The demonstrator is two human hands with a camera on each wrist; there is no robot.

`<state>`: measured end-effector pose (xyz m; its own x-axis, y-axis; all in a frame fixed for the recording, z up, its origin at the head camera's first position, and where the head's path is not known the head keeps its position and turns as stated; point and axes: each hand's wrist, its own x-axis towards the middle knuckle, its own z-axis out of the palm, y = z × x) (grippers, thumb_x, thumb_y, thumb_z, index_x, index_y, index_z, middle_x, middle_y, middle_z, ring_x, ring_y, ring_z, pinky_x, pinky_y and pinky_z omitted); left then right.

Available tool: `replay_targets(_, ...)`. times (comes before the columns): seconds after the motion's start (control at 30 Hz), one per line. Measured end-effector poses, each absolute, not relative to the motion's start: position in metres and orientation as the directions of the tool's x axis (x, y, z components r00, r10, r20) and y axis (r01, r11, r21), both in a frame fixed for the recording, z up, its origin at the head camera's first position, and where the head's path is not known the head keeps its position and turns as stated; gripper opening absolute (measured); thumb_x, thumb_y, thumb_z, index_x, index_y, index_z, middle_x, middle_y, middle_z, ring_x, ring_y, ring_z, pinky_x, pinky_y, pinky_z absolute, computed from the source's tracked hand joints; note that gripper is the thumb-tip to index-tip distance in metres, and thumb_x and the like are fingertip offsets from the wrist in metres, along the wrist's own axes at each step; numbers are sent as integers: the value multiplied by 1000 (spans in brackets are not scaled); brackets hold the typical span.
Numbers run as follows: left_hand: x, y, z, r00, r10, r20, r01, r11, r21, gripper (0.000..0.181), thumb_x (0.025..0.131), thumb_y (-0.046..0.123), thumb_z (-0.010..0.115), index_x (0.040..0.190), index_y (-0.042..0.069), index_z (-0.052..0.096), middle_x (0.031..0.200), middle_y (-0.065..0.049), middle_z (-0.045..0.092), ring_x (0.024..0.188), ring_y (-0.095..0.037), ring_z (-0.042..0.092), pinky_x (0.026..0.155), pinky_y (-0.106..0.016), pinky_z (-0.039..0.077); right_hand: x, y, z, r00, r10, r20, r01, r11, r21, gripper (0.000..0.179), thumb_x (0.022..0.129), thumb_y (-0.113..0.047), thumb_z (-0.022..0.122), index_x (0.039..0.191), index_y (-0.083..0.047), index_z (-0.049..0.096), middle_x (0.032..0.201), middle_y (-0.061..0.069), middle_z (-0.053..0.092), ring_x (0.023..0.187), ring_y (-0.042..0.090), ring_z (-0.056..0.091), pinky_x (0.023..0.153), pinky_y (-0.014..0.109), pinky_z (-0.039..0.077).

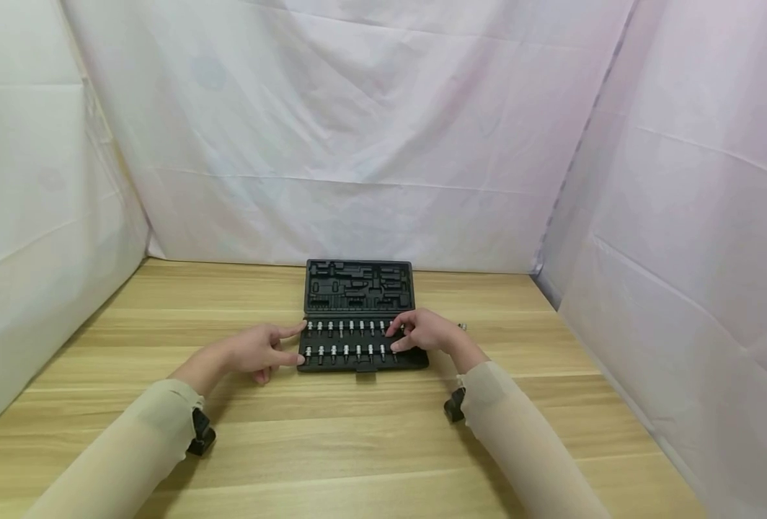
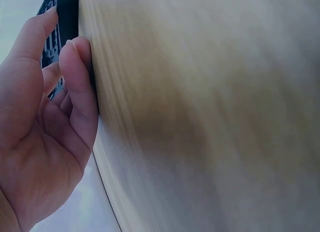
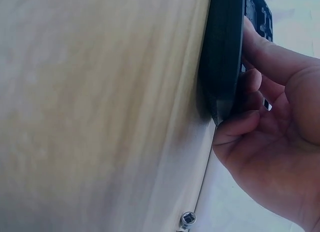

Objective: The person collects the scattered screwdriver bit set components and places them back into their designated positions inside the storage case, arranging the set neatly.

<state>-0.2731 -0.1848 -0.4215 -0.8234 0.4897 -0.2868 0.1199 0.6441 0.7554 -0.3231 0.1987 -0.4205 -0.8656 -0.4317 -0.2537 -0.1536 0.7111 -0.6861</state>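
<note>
A black tool case (image 1: 339, 339) lies unfolded on the table, its lid (image 1: 360, 285) tilted back with moulded recesses. Two rows of silver bit sockets (image 1: 346, 351) with dark tips sit in its base. My left hand (image 1: 260, 351) is at the case's left edge, index finger and thumb stretched against it, the other fingers bent under. Over the right end of the rows is my right hand (image 1: 424, 331); its thumb and index finger touch down apart among the bit sockets. In the right wrist view its lower fingers (image 3: 239, 126) bend beside the case's side wall (image 3: 220, 67).
A loose socket (image 3: 188, 219) lies on the wood-grain table (image 1: 357, 440) beyond the right hand, partly hidden by it in the head view. White cloth (image 1: 331, 130) hangs behind and along both sides. A latch (image 1: 366, 367) juts from the case's front edge.
</note>
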Motion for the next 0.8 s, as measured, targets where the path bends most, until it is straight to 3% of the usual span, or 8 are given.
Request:
replay_targets(0.6, -273, -186, -424, -825, 487, -286, 129, 656, 744, 92, 103, 39, 79, 175, 20, 26, 76, -6, 59, 57, -15, 59, 56, -31, 61, -321, 201, -423, -856, -457, -240, -178, 697, -694, 25, 101, -28, 83, 124, -20, 79, 83, 0, 53, 73, 17, 41, 71, 32, 38)
replay_targets(0.8, -273, -185, -423, -828, 485, -280, 130, 653, 746, 92, 102, 39, 80, 175, 21, 27, 74, -6, 60, 57, -15, 59, 55, -31, 61, -323, 217, -429, -866, -462, -193, -176, 642, -746, 30, 105, -41, 76, 128, -22, 79, 118, -1, 75, 103, 16, 64, 95, 40, 56)
